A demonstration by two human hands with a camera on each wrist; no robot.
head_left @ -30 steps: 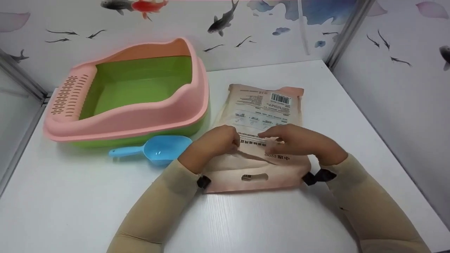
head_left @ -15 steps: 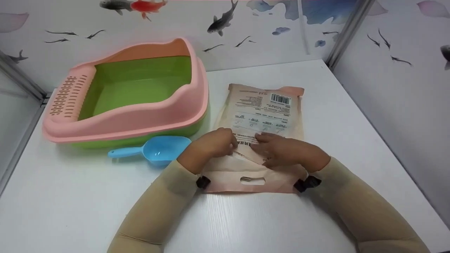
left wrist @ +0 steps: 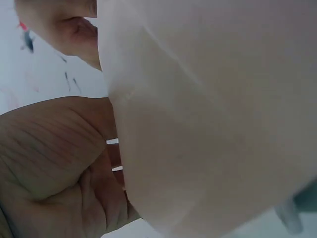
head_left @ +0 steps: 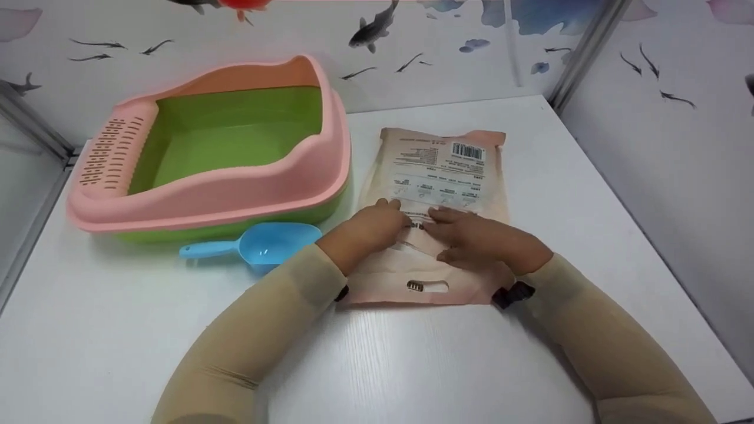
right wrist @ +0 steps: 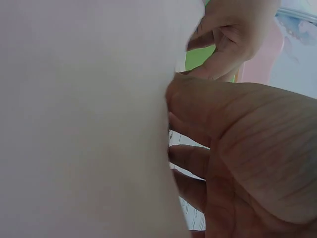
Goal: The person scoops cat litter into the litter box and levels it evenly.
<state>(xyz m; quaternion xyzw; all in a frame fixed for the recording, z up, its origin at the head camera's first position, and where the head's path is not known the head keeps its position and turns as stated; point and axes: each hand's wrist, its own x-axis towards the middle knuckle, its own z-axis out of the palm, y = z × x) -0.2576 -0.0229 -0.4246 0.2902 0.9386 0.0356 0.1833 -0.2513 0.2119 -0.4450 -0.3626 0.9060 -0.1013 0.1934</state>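
Observation:
A pale pink-beige bag [head_left: 439, 182] with printed text, a barcode and a cut-out handle lies flat on the table, handle end toward me. On its lower half, my left hand [head_left: 372, 228] touches it near a crease, fingers loosely extended. Just to the right, my right hand [head_left: 483, 238] rests on the bag with its fingers spread and fairly straight. Close up, a pale part of the bag [left wrist: 208, 124] fills much of the left wrist view and hides the left fingertips. The bag's edge likewise covers the right fingertips in the right wrist view.
A pink-and-green litter box [head_left: 218, 209] with high sides stands at the back left of the white table [head_left: 430, 365]. Before it lies a blue scoop [head_left: 277, 241], its handle pointing left, close to my left forearm. Fish-printed walls bound the back and right.
My right hand moved left and down onto the bag. The left fingers loosened from a tighter curl and moved up slightly. The bag's raised fold lies flatter; the whole head view shifted a little.

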